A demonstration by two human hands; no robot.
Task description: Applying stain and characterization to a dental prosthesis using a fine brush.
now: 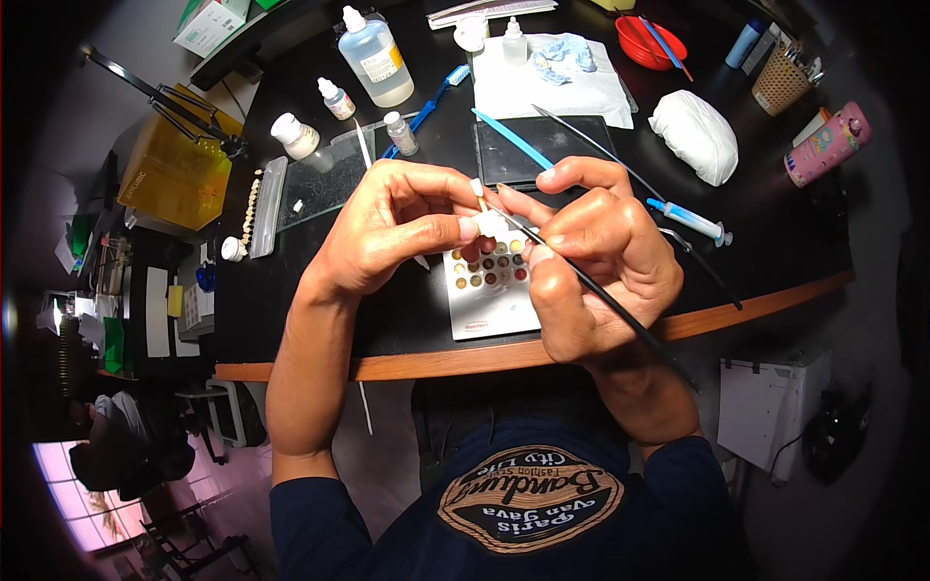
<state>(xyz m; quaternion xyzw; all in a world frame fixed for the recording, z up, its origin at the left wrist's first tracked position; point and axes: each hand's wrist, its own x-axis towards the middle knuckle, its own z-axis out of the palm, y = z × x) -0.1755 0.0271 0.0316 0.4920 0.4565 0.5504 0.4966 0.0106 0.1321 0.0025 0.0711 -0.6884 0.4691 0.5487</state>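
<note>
Head view: the left hand (pixel 383 228) pinches a small white piece (pixel 492 226) between thumb and index finger at the middle of the work area, its outline partly lost in glare, while the right hand (pixel 610 257) grips a slim black-handled brush (pixel 605 292), tip directed at the piece; contact between the two cannot be told. Below both hands, a white palette (pixel 475 315) with rows of round coloured spots lies near the front edge of the black table (pixel 407 334); behind them are a dark tile (pixel 499 145) and a blue-handled tool (pixel 513 137).
</note>
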